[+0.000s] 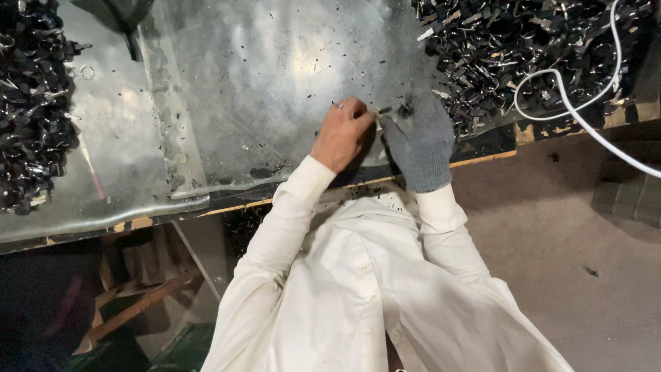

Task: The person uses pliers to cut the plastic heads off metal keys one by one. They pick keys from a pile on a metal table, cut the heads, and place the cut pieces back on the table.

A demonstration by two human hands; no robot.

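My left hand (pixel 342 134) is bare, with its fingers curled, and rests on the shiny metal sheet (pixel 261 83) covering the table. My right hand (pixel 420 141) wears a grey knit glove and sits right beside it, the fingertips of the two almost touching. Between them is a small part: a thin pale metal piece (pixel 379 118) pinched at my left fingertips, and a small black piece (pixel 405 109) at the gloved fingertips. Both hands are close to the table's near edge. The white sleeves of my shirt run down to the bottom of the view.
A large heap of black parts with metal rings (pixel 523 48) fills the top right, and another heap (pixel 31 103) lies along the left edge. A white cable (pixel 585 103) loops over the right heap. Black crumbs dot the sheet. Wooden slats (pixel 138 303) show under the table.
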